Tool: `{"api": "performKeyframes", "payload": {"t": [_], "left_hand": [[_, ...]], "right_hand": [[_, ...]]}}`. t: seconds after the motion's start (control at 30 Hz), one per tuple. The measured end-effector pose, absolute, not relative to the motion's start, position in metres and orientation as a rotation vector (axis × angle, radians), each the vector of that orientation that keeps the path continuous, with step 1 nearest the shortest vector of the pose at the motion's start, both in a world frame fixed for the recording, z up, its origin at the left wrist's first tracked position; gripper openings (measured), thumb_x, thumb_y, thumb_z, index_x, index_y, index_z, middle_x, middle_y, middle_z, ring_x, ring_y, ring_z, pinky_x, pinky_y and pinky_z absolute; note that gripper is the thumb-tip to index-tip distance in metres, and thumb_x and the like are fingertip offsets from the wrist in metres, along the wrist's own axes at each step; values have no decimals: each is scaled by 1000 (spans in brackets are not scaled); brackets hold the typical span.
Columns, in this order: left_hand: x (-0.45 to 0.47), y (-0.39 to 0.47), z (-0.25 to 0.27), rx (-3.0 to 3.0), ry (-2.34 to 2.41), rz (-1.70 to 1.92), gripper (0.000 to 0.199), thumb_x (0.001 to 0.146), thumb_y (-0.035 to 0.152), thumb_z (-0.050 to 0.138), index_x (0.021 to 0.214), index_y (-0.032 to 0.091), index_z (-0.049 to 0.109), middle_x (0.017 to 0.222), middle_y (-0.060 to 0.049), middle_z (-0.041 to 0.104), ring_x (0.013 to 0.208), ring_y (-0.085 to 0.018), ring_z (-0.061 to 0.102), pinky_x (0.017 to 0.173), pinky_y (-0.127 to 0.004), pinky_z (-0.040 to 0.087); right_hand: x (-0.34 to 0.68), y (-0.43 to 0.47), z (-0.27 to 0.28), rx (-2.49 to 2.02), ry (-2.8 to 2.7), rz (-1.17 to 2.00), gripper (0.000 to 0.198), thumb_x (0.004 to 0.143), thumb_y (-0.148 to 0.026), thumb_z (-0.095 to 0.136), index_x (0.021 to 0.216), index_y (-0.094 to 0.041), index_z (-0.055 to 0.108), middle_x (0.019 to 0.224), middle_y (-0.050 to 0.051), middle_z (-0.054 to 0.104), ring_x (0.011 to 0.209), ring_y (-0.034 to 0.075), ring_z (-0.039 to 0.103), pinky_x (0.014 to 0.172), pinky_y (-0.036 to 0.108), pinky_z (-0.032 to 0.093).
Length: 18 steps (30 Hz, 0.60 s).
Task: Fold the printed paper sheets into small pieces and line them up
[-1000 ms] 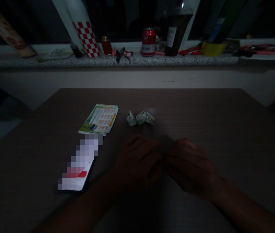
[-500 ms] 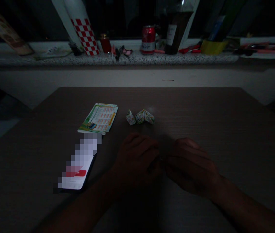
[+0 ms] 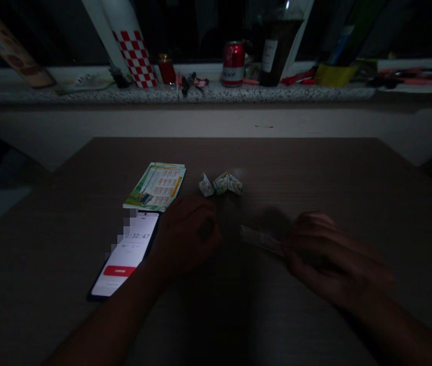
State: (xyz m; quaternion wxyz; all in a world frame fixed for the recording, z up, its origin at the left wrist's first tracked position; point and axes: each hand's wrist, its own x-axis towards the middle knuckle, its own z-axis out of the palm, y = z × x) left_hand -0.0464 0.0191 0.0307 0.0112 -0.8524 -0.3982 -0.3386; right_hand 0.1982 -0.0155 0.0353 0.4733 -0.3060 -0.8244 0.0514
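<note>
Wood-grain table (image 3: 315, 170): paper strip (image 3: 261, 240) pinched in right hand (image 3: 332, 256), jutting left past fingertips (image 3: 292, 249); left hand (image 3: 187, 236) curled, grip unclear.

A narrow, pale strip (image 3: 262, 240) is held by its right end between the thumb and fingers of the right hand (image 3: 330, 254). It is seen slanting, with the free end pointed leftward and slightly away, towards the left hand (image 3: 187, 234) but apart from it. It is dimly lit and blurred; its markings cannot be read, nor whether the worktop (image 3: 315, 168) is touched.
</note>
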Motion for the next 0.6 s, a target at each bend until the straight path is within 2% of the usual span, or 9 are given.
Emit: {"api": "performKeyframes", "payload": {"t": [0.2,0.37,0.5,0.6], "left_hand": [[-30,3,30,-2883,-1344,-1206,9,82,21,59,82,15,65,81,-6,70,76,-18,64,71,-31,48],[-13,-10,28,-3330,-1694,-1427,19,90,27,52,102,18,65,94,-3,71,85,-16,66,76,-26,50],[-8,-12,24,-3306,-1897,-1563,21,92,29,49,97,17,65,90,-2,70,83,-16,65,74,-24,49],[-10,-9,20,-3211,-1942,-1513,20,93,26,48,96,17,65,86,-1,70,78,-14,64,69,-23,48]], "right_hand": [[194,-11,27,-773,-1919,131,24,74,-3,66,90,-20,64,71,2,67,66,19,64,65,39,54],[185,-14,22,-717,-1977,71,24,73,-2,67,91,-17,66,81,7,71,73,20,67,67,39,55],[178,-16,12,-669,-2051,70,24,74,-6,68,97,-15,66,93,10,72,84,22,68,74,40,55],[176,-16,8,-666,-2080,105,27,76,-7,68,102,-15,65,98,10,72,88,21,68,77,39,56]]}}
